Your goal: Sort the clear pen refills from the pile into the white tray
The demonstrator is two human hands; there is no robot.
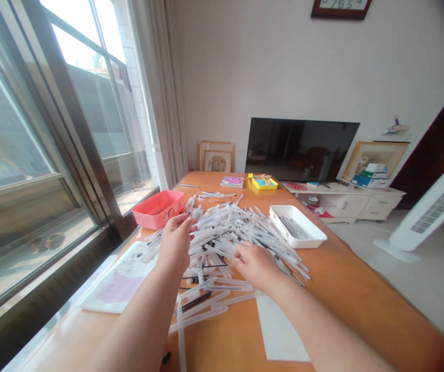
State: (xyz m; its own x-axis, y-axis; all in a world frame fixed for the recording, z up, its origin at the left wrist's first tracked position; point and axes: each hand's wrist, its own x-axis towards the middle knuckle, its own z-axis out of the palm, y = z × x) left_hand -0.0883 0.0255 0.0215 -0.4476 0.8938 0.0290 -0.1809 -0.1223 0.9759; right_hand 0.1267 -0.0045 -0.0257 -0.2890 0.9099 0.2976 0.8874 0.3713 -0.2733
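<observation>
A large heap of translucent white pen barrels (pixel 222 227), mixed with black pen parts, covers the middle of the wooden table. My left hand (pixel 176 238) is over the heap's left side, thumb and fingers pinched together; what they hold, if anything, is too small to make out. On the near right side of the heap, my right hand (pixel 256 262) has its fingers curled down among the barrels, and its fingertips are hidden. Several loose barrels (pixel 206 312) and some dark sticks (pixel 196 300) lie closer to me, between my forearms.
A red plastic basket (pixel 156 211) stands left of the heap; a white tray (pixel 307 238) holding thin pen parts stands right. Printed paper (pixel 117 284) lies under my left arm, a white sheet (pixel 278 330) under my right. A yellow box (pixel 264 184) and a booklet (pixel 232 182) sit at the far end.
</observation>
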